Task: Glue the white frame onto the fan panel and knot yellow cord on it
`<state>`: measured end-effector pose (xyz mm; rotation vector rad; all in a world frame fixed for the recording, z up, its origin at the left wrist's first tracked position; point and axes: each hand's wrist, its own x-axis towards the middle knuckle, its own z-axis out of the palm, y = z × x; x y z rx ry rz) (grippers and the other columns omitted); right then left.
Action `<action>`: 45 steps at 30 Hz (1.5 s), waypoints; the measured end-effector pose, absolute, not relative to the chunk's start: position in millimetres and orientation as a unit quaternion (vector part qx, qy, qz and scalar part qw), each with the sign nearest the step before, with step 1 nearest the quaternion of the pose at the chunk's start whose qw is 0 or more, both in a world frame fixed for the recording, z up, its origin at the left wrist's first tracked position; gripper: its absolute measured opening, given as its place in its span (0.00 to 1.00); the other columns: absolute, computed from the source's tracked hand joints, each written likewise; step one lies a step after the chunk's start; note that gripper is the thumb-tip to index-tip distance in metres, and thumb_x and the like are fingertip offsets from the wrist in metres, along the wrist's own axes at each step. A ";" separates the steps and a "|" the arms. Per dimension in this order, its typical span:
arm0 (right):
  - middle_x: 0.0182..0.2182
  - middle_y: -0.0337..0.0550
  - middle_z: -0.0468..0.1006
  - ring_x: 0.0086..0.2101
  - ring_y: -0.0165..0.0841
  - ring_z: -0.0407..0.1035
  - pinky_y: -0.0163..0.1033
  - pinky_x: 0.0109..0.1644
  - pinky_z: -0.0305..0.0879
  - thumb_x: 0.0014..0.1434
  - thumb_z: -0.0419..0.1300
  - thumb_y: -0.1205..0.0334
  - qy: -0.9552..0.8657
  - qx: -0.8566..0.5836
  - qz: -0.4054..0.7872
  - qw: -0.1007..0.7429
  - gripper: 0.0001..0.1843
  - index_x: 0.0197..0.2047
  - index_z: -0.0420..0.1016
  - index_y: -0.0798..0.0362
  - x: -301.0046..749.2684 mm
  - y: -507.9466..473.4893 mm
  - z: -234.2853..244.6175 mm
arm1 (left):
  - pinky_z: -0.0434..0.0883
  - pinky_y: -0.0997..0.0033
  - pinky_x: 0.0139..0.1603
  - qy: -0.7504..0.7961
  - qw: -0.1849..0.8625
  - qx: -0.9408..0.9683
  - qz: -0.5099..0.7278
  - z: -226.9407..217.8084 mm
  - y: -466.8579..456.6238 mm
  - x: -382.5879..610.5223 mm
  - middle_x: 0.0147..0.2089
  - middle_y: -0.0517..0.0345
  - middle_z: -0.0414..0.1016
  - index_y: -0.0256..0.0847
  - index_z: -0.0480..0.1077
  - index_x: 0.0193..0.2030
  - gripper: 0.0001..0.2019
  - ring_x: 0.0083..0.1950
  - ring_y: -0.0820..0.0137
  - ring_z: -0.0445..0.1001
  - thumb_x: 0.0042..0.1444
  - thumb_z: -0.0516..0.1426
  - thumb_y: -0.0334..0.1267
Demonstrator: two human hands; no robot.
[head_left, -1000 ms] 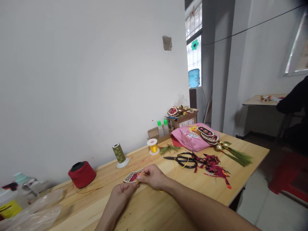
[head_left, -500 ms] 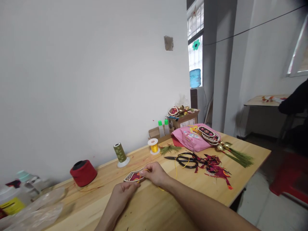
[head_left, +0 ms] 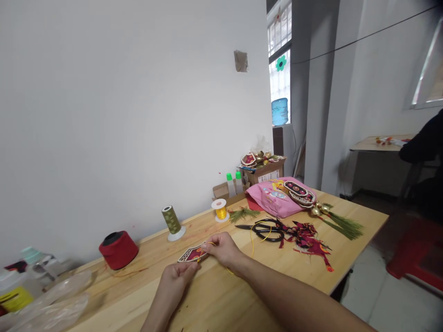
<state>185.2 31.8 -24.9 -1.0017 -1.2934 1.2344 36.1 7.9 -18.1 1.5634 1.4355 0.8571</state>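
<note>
Near the front middle of the wooden table [head_left: 221,286], a flat ornament [head_left: 191,254] with a pale openwork rim and a dark red patterned centre lies between my hands. My left hand [head_left: 178,279] is closed at its lower edge, thumb and finger pinching by a small yellow knot of cord. Closed at the ornament's right end, my right hand [head_left: 223,251] pinches a thin yellow cord [head_left: 253,244], which loops over its fingers. The cord also trails under that wrist and across the scissors [head_left: 268,229]. My fingers hide part of the ornament's right end.
Behind my hands stand a yellow cord spool [head_left: 220,210], a green thread cone [head_left: 172,221] and a red thread cone [head_left: 118,249]. Right are fabric scraps [head_left: 311,242], a pink cloth bag [head_left: 266,198] and a tasselled ornament [head_left: 300,194]. Bottles [head_left: 15,290] and plastic bags [head_left: 55,299] sit left.
Both hands hold nearly the same pose at the ornament. My left forearm has shifted slightly right, and the whole view has moved a little.
</note>
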 end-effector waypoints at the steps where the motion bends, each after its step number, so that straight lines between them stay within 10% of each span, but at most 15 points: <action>1: 0.18 0.36 0.68 0.19 0.22 0.56 0.28 0.23 0.53 0.42 0.59 0.57 -0.539 -0.419 0.512 0.521 0.13 0.24 0.73 0.59 185.2 32.3 -25.3 | 0.60 0.76 0.20 0.563 0.405 0.638 0.335 -17.8 7.8 35.2 0.17 0.60 0.70 0.34 0.72 0.21 0.18 0.19 0.72 0.65 0.39 0.55 0.51; 6: 0.16 0.34 0.67 0.18 0.22 0.55 0.28 0.21 0.50 0.41 0.60 0.55 -0.561 -0.420 0.503 0.506 0.13 0.23 0.74 0.59 185.6 33.0 -25.4 | 0.64 0.73 0.28 0.565 0.334 0.675 0.336 -12.1 2.5 35.7 0.25 0.58 0.75 0.37 0.73 0.25 0.17 0.30 0.65 0.70 0.40 0.54 0.51; 14: 0.15 0.33 0.64 0.17 0.21 0.51 0.27 0.20 0.47 0.42 0.59 0.53 -0.577 -0.400 0.506 0.501 0.15 0.25 0.74 0.59 186.0 31.3 -24.6 | 0.58 0.75 0.21 0.574 0.235 0.724 0.302 -9.9 -1.8 39.6 0.17 0.66 0.65 0.39 0.66 0.39 0.18 0.20 0.70 0.65 0.45 0.51 0.48; 25: 0.16 0.33 0.65 0.18 0.22 0.52 0.28 0.21 0.49 0.45 0.57 0.58 -0.607 -0.398 0.479 0.494 0.12 0.25 0.74 0.59 184.5 33.5 -28.4 | 0.64 0.71 0.39 0.559 0.171 0.758 0.290 -6.7 0.5 37.7 0.36 0.56 0.74 0.44 0.70 0.36 0.13 0.38 0.66 0.70 0.45 0.52 0.44; 45: 0.17 0.34 0.68 0.19 0.23 0.56 0.28 0.21 0.51 0.45 0.56 0.54 -0.645 -0.454 0.380 0.483 0.14 0.27 0.76 0.56 183.1 40.3 -38.6 | 0.63 0.75 0.35 0.559 0.135 0.783 0.236 -8.0 5.0 38.4 0.33 0.59 0.73 0.45 0.71 0.29 0.14 0.37 0.69 0.70 0.48 0.48 0.48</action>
